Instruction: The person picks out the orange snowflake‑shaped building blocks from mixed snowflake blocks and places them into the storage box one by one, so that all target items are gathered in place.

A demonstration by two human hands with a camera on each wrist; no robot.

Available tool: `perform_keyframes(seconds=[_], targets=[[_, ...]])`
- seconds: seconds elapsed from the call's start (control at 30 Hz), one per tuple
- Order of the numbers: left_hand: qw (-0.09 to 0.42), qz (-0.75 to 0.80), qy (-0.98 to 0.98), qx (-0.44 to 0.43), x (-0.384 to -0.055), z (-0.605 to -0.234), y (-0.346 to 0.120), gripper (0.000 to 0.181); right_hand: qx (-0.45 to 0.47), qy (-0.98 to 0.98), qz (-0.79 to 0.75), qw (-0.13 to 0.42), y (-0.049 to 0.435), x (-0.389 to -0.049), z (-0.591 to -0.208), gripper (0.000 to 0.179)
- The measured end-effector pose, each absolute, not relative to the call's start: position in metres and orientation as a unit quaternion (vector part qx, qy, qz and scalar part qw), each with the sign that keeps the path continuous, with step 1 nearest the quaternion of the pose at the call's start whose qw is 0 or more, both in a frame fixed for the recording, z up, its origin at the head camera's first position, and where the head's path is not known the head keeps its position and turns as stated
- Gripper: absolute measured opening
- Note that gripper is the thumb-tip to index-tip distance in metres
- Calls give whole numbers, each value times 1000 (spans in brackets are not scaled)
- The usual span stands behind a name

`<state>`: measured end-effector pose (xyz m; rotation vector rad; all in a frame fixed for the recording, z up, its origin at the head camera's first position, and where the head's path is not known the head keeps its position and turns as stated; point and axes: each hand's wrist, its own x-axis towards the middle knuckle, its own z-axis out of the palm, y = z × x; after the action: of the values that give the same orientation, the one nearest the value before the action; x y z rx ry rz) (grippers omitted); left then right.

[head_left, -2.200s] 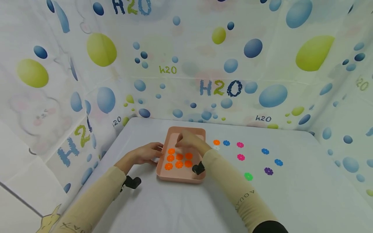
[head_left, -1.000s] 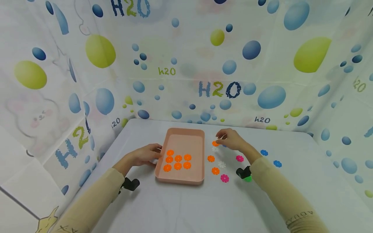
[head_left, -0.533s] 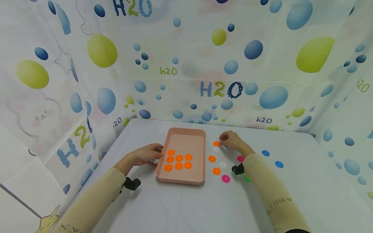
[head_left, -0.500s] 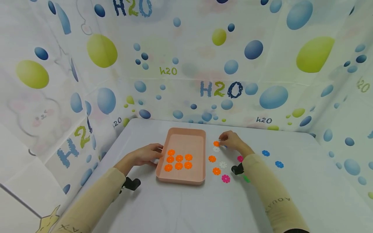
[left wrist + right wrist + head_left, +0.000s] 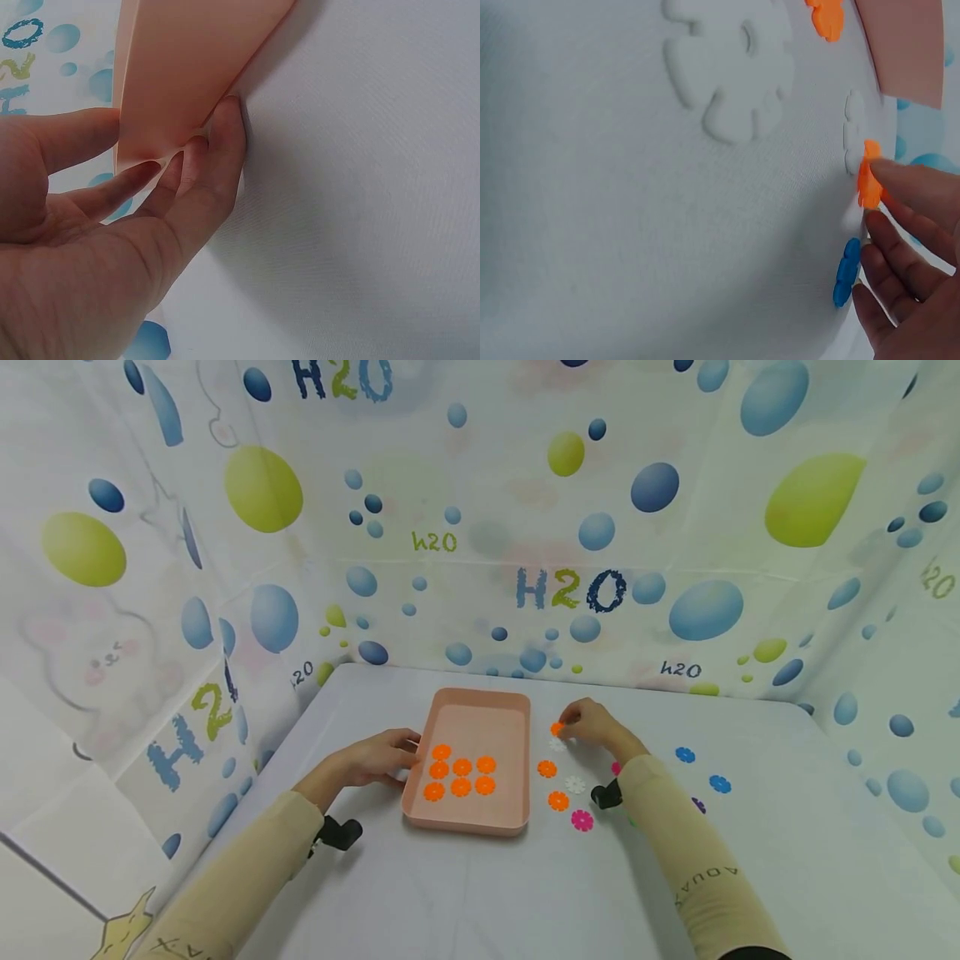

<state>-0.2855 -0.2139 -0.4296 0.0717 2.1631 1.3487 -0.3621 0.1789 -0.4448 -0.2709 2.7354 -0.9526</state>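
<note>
In the head view my left hand (image 5: 378,756) grips the left edge of a shallow pink tray (image 5: 480,714). The left wrist view has the thumb against the tray's wall (image 5: 187,67) and the other fingers bent at its lower edge. Several orange notched discs (image 5: 462,767) lie flat in the near half of the tray. To the right of it, my right hand (image 5: 592,722) pinches another orange notched disc (image 5: 556,728) between thumb and forefinger. In the right wrist view that disc stands edge-on, with a blue disc (image 5: 847,272) close under the other fingers.
On the white cloth, near the tray's right side, lie white discs (image 5: 575,785), orange discs (image 5: 547,769) and a pink disc (image 5: 582,820). Farther right are two blue discs (image 5: 720,784) and a purple disc (image 5: 699,805), partly behind the right sleeve (image 5: 675,835). A patterned curtain (image 5: 480,527) stands behind.
My right hand has left the tray's inside and moved right to the orange disc beyond it. Over the last half second its fingertips have closed on that disc. My left hand stays put.
</note>
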Motion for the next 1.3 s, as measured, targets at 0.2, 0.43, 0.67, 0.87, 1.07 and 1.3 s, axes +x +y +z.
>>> perform_keyframes(seconds=[0.2,0.43,0.67,0.87,1.07,1.3], targets=[[293,508,809,29,-286,-431,-214,54,-83,938,-320,104,180,-365,-447,24],[291,505,812,33,-287,-430,-215,55,-97,938,-326,69,184,-365,-444,17],[292,506,811,30,-286,-429,-214,54,-90,936,-336,52,192,-362,-443,18],[291,505,812,27,-287,-431,-214,54,-93,928,-359,42,200,-352,-431,21],[293,510,809,30,-287,-431,-215,53,-96,915,-390,42,204,-340,-418,24],[294,510,808,31,-286,-430,-215,53,-106,909,-402,34,192,-328,-408,22]])
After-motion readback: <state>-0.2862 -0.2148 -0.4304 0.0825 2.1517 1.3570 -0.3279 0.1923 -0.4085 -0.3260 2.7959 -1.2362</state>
